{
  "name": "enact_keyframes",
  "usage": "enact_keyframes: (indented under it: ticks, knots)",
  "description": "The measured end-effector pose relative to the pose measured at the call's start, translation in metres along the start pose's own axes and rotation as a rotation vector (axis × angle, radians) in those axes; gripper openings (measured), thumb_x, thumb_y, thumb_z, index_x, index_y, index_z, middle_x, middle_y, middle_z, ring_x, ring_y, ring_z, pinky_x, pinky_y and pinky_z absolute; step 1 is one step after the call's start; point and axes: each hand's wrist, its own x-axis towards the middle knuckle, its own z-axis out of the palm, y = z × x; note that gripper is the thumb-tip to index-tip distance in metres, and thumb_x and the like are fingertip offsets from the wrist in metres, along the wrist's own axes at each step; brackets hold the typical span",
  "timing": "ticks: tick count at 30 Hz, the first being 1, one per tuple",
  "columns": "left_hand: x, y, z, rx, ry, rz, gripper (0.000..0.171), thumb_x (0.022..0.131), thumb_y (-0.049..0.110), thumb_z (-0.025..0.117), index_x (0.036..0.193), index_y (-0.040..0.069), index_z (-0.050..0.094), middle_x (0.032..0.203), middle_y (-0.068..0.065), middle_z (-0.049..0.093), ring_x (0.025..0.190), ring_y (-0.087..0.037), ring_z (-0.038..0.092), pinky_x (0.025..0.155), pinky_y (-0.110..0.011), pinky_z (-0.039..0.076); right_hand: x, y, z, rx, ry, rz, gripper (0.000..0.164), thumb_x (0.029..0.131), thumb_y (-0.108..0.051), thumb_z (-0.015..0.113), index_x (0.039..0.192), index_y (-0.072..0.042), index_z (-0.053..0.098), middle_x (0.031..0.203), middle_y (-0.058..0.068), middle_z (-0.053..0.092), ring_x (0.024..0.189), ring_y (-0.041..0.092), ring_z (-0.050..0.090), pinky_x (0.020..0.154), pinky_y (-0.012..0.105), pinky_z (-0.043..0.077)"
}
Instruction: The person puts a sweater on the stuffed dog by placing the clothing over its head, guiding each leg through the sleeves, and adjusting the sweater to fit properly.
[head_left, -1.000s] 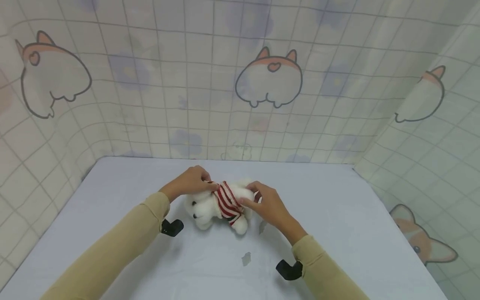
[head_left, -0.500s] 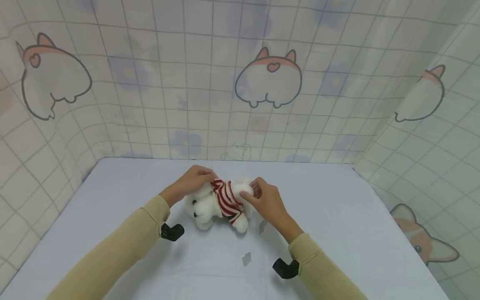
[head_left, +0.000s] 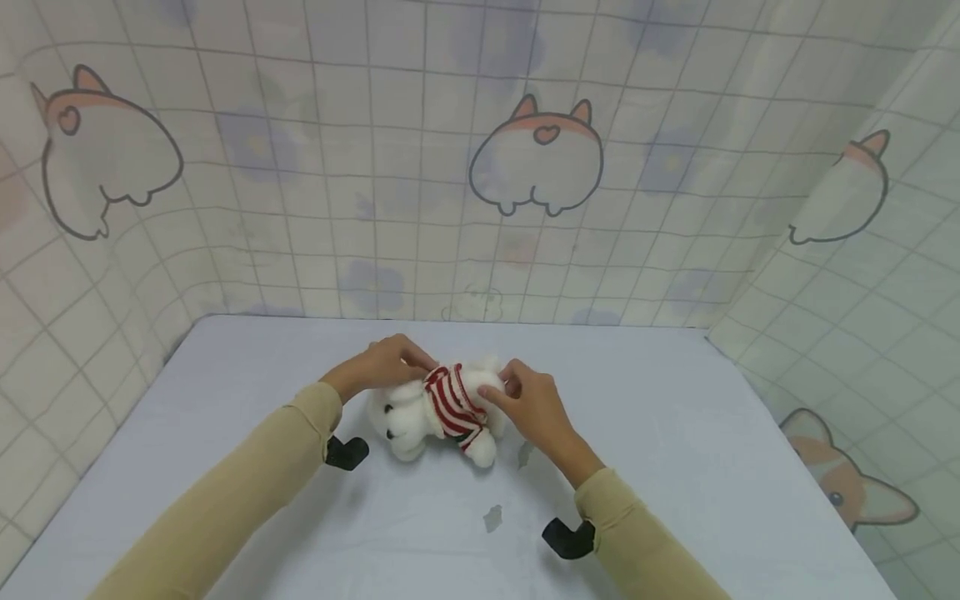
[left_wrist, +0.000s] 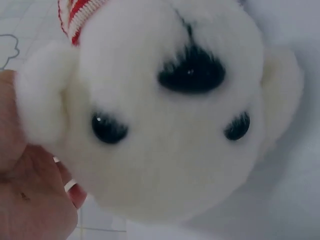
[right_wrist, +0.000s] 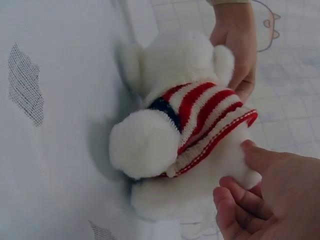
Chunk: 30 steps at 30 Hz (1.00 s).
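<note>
A white stuffed animal (head_left: 408, 419) with black eyes and nose lies on its side on the white table (head_left: 660, 442), head to the left. It wears a red-and-white striped knitted sweater (right_wrist: 200, 112) with a dark blue part. My left hand (head_left: 386, 361) holds the toy's upper side behind the head, by the ear and shoulder; its fingertips are partly hidden. In the left wrist view the toy's face fills the middle, with the hand at the left edge. My right hand (head_left: 536, 404) pinches the upper hind leg (right_wrist: 232, 160) between thumb and fingers.
Two small grey patches (head_left: 492, 518) mark the table surface in front of the toy. A tile-patterned curtain (head_left: 412, 167) printed with corgis surrounds the back and sides. Black camera mounts (head_left: 567, 540) stick out at both wrists.
My left fingers have shifted slightly at the toy's shoulder, and the sweater edge there lies lower. My right thumb has moved a little up the hind leg. The toy has stayed in place.
</note>
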Motion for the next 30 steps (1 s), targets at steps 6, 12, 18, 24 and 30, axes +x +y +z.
enact_keyframes:
  ticks: [6,12,18,24,30]
  knots:
    - [0.003,-0.008,0.009,-0.146,-0.034,0.03,0.025,0.088,0.019,0.069,0.113,0.017,0.074,0.124,-0.005,0.068,0.119,-0.028,0.058,0.105,-0.053,0.041,0.0,0.001,0.006,0.074,-0.058,0.028,0.028,0.089,-0.032,0.069,0.079,-0.011,0.054,0.065,0.0,0.065,0.057,0.012,0.061,0.048,0.022,0.044]
    - [0.004,-0.008,0.018,-0.275,-0.04,0.046,0.031,0.084,0.026,0.074,0.114,0.019,0.073,0.126,-0.004,0.066,0.129,-0.029,0.053,0.111,-0.053,0.035,0.004,-0.002,0.012,0.113,-0.07,0.054,0.023,0.091,-0.025,0.067,0.078,-0.009,0.056,0.066,0.002,0.065,0.056,0.014,0.063,0.05,0.022,0.046]
    - [0.008,0.0,0.026,-0.315,-0.016,0.083,0.031,0.085,0.024,0.074,0.116,0.02,0.072,0.125,-0.004,0.067,0.126,-0.028,0.055,0.11,-0.051,0.037,0.005,-0.007,0.014,0.163,-0.11,0.062,0.013,0.094,-0.012,0.061,0.083,-0.007,0.06,0.075,0.006,0.066,0.064,0.012,0.061,0.056,0.022,0.052]
    - [0.011,0.004,0.03,-0.259,0.025,0.092,0.03,0.085,0.024,0.074,0.114,0.021,0.072,0.125,-0.001,0.067,0.129,-0.026,0.052,0.111,-0.054,0.034,0.002,-0.008,0.01,0.291,-0.143,0.07,0.011,0.094,-0.004,0.06,0.104,-0.005,0.064,0.094,0.01,0.069,0.084,0.019,0.068,0.074,0.03,0.058]
    - [0.012,0.004,0.032,-0.228,0.038,0.101,0.036,0.084,0.03,0.076,0.118,0.024,0.069,0.127,0.002,0.065,0.132,-0.024,0.049,0.112,-0.052,0.034,0.004,-0.001,0.012,0.351,-0.158,0.027,0.027,0.093,0.0,0.059,0.12,-0.004,0.064,0.101,0.012,0.069,0.097,0.023,0.067,0.083,0.028,0.057]
